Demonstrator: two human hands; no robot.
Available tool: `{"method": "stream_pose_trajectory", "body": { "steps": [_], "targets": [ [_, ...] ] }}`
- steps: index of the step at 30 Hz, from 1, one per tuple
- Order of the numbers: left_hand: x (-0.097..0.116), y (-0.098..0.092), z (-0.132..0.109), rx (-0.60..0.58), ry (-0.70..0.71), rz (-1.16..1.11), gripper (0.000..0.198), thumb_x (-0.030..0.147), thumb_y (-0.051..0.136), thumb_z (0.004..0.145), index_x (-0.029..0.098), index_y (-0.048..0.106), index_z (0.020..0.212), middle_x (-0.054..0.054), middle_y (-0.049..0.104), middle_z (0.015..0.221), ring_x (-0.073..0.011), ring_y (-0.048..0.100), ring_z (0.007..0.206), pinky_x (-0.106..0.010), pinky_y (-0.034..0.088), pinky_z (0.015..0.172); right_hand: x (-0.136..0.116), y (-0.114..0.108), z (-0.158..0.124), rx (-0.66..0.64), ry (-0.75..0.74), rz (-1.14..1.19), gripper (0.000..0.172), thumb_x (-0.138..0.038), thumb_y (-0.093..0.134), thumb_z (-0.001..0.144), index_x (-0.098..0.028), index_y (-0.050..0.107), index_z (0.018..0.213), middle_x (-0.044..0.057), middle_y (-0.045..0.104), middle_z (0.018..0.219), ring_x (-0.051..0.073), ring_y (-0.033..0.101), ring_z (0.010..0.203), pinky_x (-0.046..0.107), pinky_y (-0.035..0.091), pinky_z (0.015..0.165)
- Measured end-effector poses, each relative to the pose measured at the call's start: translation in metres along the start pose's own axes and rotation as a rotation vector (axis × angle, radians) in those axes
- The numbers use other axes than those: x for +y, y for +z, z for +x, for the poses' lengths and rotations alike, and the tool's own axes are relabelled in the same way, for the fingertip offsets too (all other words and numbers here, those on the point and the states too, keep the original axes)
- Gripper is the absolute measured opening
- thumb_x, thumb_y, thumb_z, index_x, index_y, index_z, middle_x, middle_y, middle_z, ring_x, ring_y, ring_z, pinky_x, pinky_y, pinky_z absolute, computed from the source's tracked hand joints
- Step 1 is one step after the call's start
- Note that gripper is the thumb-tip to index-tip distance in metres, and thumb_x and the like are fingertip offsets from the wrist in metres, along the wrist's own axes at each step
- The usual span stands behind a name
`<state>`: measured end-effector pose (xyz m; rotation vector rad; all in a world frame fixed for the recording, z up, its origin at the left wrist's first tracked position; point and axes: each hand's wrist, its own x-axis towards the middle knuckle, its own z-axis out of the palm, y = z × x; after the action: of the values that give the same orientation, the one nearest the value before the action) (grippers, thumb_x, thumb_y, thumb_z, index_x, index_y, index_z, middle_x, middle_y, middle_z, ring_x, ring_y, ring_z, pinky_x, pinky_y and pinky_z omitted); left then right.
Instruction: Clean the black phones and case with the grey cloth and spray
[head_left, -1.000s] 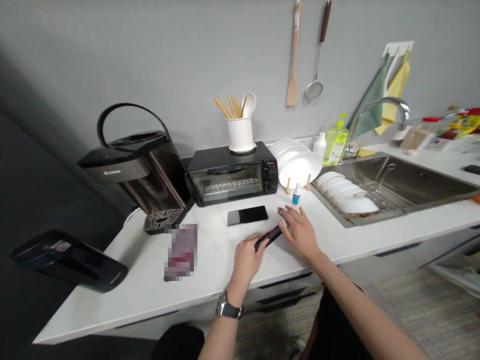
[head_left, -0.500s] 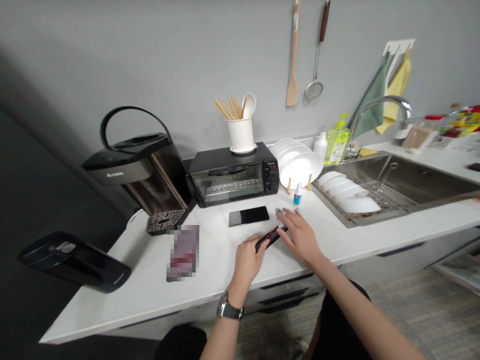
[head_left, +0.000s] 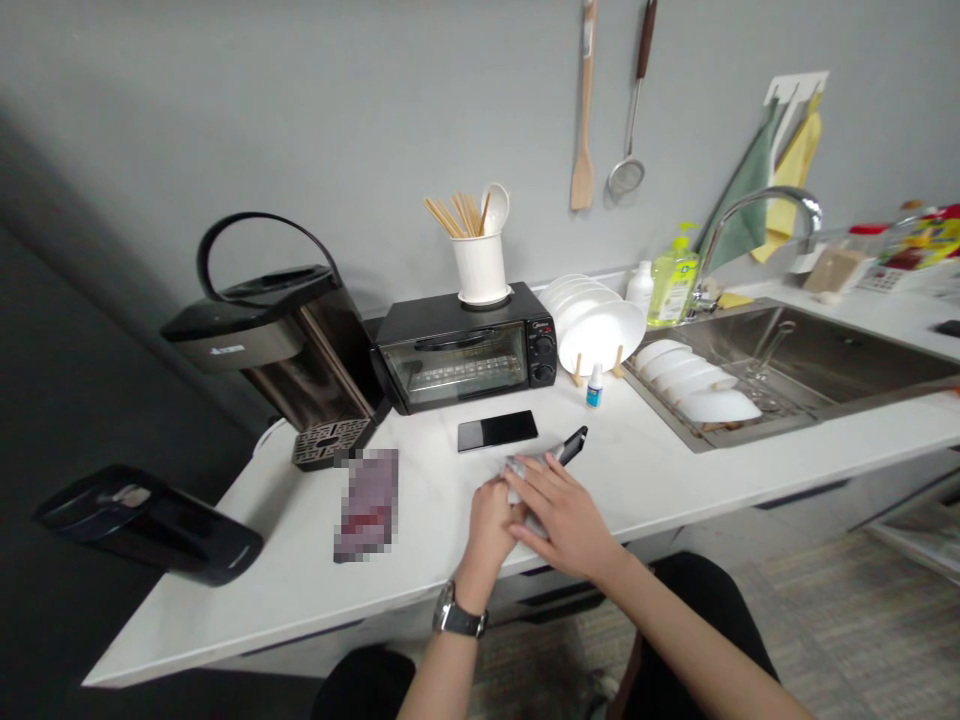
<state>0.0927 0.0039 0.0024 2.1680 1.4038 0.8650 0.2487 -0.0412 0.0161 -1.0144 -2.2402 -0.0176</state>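
Observation:
My left hand [head_left: 491,525], with a watch on its wrist, is closed around the near end of a slim black object [head_left: 576,445] just above the counter. Its kind cannot be made out. My right hand [head_left: 566,515] lies over the object's middle with a thin grey cloth [head_left: 517,468] under its fingers, pressed against it. Both hands touch, so much of the object and cloth is hidden. Just beyond them a black smartphone [head_left: 498,430] lies flat. A small white bottle with a blue label [head_left: 594,390] stands to the right of the phone.
Behind are a toaster oven [head_left: 465,350] and upright white plates [head_left: 600,335]. A water dispenser [head_left: 300,350], a dark bin-like container [head_left: 157,525] and a blurred purple item [head_left: 367,505] are left. The sink [head_left: 825,370] is right; the counter's front edge runs close below my hands.
My right hand has slid with the cloth from the object's far end toward my left hand, baring the black far end. My left hand has stayed nearly in place.

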Motion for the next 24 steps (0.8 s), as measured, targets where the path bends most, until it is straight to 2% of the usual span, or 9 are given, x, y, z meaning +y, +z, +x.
{"method": "stream_pose_trajectory", "body": {
  "steps": [2, 4, 7, 10, 14, 17, 19, 21, 24],
  "targets": [
    [0.006, -0.003, -0.001, -0.003, 0.019, -0.012, 0.021, 0.020, 0.056, 0.097, 0.020, 0.077, 0.100, -0.008, 0.080, 0.098, -0.0233, 0.074, 0.091, -0.032, 0.055, 0.084, 0.031, -0.008, -0.004, 0.052, 0.091, -0.059, 0.059, -0.043, 0.050, 0.106, -0.018, 0.041, 0.159, 0.015, 0.055, 0.155, 0.030, 0.046, 0.148, 0.059, 0.032, 0.125],
    [0.011, -0.005, -0.002, 0.005, 0.035, -0.027, 0.026, 0.029, 0.052, 0.103, 0.021, 0.077, 0.099, -0.007, 0.079, 0.096, -0.0224, 0.074, 0.089, -0.031, 0.055, 0.083, 0.061, -0.016, -0.005, 0.117, 0.204, -0.107, 0.052, -0.041, 0.047, 0.108, -0.019, 0.048, 0.155, 0.014, 0.057, 0.153, 0.030, 0.050, 0.145, 0.059, 0.035, 0.123],
    [0.013, -0.006, -0.003, 0.025, 0.029, -0.032, 0.032, 0.036, 0.051, 0.105, 0.019, 0.076, 0.095, -0.008, 0.079, 0.092, -0.0238, 0.074, 0.085, -0.032, 0.055, 0.081, 0.077, -0.020, -0.002, 0.176, 0.302, -0.127, 0.047, -0.042, 0.046, 0.108, -0.019, 0.056, 0.148, 0.015, 0.062, 0.147, 0.032, 0.050, 0.145, 0.061, 0.035, 0.122],
    [0.008, -0.004, -0.002, 0.018, 0.039, -0.041, 0.028, 0.031, 0.051, 0.104, 0.020, 0.076, 0.100, -0.007, 0.079, 0.098, -0.0236, 0.074, 0.090, -0.032, 0.055, 0.084, 0.048, -0.011, 0.002, 0.150, 0.249, -0.091, 0.048, -0.045, 0.050, 0.106, -0.016, 0.057, 0.144, 0.016, 0.064, 0.144, 0.035, 0.038, 0.153, 0.065, 0.027, 0.125],
    [-0.004, 0.004, 0.000, -0.002, 0.012, -0.006, 0.017, 0.020, 0.061, 0.095, 0.020, 0.077, 0.088, -0.009, 0.079, 0.086, -0.0258, 0.074, 0.085, -0.035, 0.058, 0.082, -0.013, 0.004, 0.002, -0.003, 0.030, 0.046, 0.061, -0.051, 0.054, 0.103, -0.015, 0.048, 0.152, 0.016, 0.060, 0.148, 0.031, 0.032, 0.156, 0.061, 0.019, 0.128],
    [-0.009, 0.008, 0.003, -0.003, -0.011, 0.027, 0.015, 0.015, 0.064, 0.091, 0.019, 0.077, 0.085, -0.011, 0.078, 0.081, -0.0281, 0.074, 0.085, -0.036, 0.058, 0.082, -0.027, 0.007, 0.000, -0.069, -0.069, 0.068, 0.061, -0.050, 0.052, 0.105, -0.018, 0.043, 0.156, 0.013, 0.061, 0.149, 0.028, 0.032, 0.156, 0.058, 0.018, 0.129],
    [-0.008, 0.007, 0.003, -0.005, -0.004, 0.033, 0.017, 0.014, 0.062, 0.092, 0.019, 0.077, 0.086, -0.010, 0.078, 0.083, -0.0274, 0.074, 0.083, -0.035, 0.057, 0.080, -0.014, 0.005, -0.002, -0.046, -0.054, 0.025, 0.059, -0.047, 0.051, 0.106, -0.018, 0.042, 0.157, 0.013, 0.060, 0.149, 0.029, 0.039, 0.151, 0.058, 0.020, 0.128],
    [-0.003, 0.003, 0.002, -0.008, 0.028, 0.017, 0.020, 0.016, 0.058, 0.096, 0.020, 0.077, 0.092, -0.008, 0.079, 0.090, -0.0247, 0.075, 0.085, -0.033, 0.056, 0.080, 0.012, 0.000, -0.003, 0.023, 0.026, -0.036, 0.058, -0.045, 0.050, 0.107, -0.016, 0.043, 0.156, 0.015, 0.061, 0.147, 0.030, 0.050, 0.142, 0.058, 0.024, 0.126],
    [0.007, -0.004, -0.002, 0.001, 0.069, -0.012, 0.026, 0.027, 0.053, 0.104, 0.021, 0.077, 0.098, -0.006, 0.079, 0.095, -0.0218, 0.074, 0.089, -0.030, 0.055, 0.082, 0.055, -0.011, -0.002, 0.141, 0.199, -0.116, 0.044, -0.041, 0.046, 0.108, -0.017, 0.056, 0.143, 0.014, 0.068, 0.133, 0.031, 0.060, 0.127, 0.059, 0.030, 0.123]
  ]
}}
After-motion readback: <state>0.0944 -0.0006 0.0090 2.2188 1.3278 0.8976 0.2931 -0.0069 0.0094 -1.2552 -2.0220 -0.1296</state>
